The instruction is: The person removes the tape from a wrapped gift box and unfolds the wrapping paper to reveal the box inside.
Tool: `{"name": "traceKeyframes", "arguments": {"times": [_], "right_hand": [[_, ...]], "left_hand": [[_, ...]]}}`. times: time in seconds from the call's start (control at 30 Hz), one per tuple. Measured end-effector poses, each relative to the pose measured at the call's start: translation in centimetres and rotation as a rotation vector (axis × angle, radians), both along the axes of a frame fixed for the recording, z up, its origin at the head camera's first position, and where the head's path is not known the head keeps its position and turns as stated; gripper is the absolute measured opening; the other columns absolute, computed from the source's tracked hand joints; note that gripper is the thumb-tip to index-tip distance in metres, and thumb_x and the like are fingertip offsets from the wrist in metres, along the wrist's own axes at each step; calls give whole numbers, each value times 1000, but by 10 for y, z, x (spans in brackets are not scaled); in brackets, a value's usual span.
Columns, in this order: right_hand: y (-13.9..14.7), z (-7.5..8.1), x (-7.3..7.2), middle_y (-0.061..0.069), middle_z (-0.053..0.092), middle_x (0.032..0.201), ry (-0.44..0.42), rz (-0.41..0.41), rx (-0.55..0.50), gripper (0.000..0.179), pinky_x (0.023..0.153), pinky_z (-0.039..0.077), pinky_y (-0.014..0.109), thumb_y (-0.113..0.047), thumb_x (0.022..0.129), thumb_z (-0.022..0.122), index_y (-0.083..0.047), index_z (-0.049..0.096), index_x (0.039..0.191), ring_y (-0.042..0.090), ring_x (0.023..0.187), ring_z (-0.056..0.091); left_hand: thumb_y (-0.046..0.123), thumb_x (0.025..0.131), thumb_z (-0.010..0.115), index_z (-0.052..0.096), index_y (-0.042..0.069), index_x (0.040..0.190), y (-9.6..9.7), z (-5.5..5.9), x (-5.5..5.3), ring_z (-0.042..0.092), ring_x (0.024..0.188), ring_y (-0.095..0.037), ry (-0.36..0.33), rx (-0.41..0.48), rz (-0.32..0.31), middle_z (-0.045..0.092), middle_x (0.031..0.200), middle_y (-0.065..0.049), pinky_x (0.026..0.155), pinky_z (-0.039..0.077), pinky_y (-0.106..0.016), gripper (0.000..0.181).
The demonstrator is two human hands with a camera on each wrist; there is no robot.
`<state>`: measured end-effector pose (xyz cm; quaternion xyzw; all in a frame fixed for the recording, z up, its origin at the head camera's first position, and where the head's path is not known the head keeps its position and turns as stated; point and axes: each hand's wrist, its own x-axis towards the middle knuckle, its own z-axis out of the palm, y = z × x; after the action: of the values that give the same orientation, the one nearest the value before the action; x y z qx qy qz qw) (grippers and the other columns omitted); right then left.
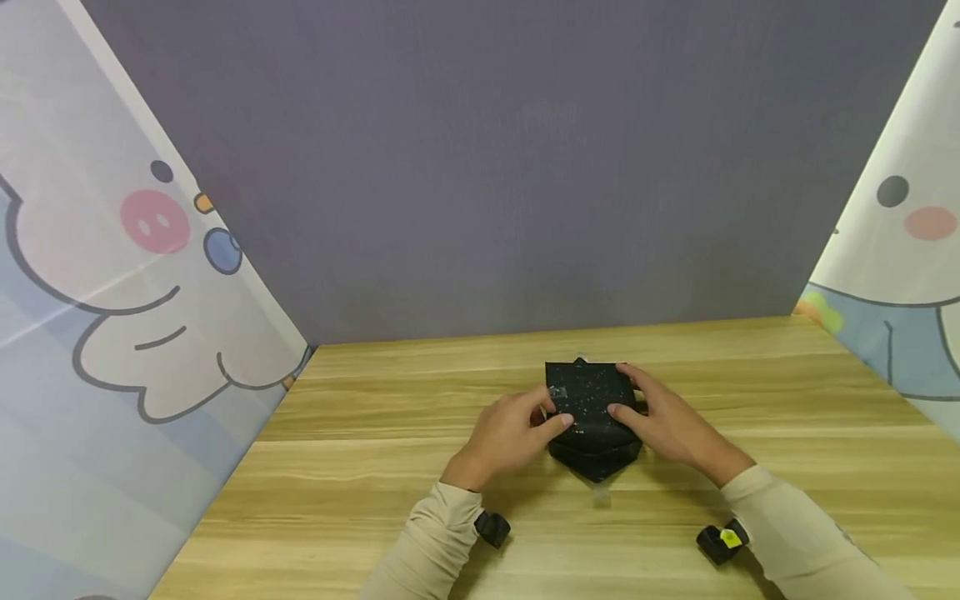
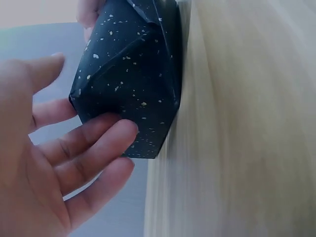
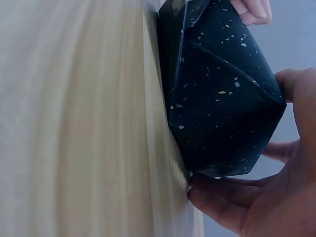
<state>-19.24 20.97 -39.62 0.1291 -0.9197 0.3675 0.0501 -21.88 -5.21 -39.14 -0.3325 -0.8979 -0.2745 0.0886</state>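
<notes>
So the black, white-and-gold-flecked boxy package in what looked like paper wrap sat on the striped, pale wood-grain tabletop, between the fingers of both hands; the left hand had its fingers spread apart, a few tips against the package's side, with the thumb just above its top; the right hand gripped the other side, thumb on the top edge and fingers bent low along the side, near the wood.

My worry was the black, pointed folded flap between the thumbs, on the side nearer the person; it looked like it could spring open if the small, clear strip that I took for tape at its tip didn't stick down (or snagged on the table first); squeezing too hard with the right fingers could probably dent the wrap, and with the left ones so loose, a one-sided push might skew it.

As for brands, nothing readable; no lettering on the wrap around the fingers, and the yellow patch on the black device below the right hand was too small to make out.
</notes>
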Motion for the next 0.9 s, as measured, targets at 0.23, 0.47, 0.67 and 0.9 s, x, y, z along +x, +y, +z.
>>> {"name": "traceKeyframes", "arguments": {"times": [0.23,0.47,0.67,0.9], "right_hand": [[-1,0,1,31,40,149,6,-3,36,70,95,45,62,-46,102,54,-5,35,155,47,123,53],[0,0,2,31,40,149,0,-11,52,71,94,45,62,-48,102,53,-6,34,156,48,123,53],[2,0,1,31,39,149,9,-1,58,71,95,44,63,-49,103,52,-6,34,156,48,123,53],[2,-4,-1,32,37,150,30,15,103,78,101,36,67,-54,101,52,-3,32,156,52,133,40]], "left_hand": [[36,103,56,65,26,97,-1,-3,-3,52,71,-2,0,41,30,57,82,16,60,42,-22,15],[31,103,58,63,26,99,-1,-3,-3,54,77,-2,-5,37,31,60,91,16,65,45,-22,8],[31,102,60,63,25,100,0,-3,-4,56,80,-2,-49,52,38,61,95,15,68,47,-23,7],[32,102,61,63,25,101,-1,-6,-6,58,80,-2,-82,80,36,63,98,13,71,49,-24,7]]}}
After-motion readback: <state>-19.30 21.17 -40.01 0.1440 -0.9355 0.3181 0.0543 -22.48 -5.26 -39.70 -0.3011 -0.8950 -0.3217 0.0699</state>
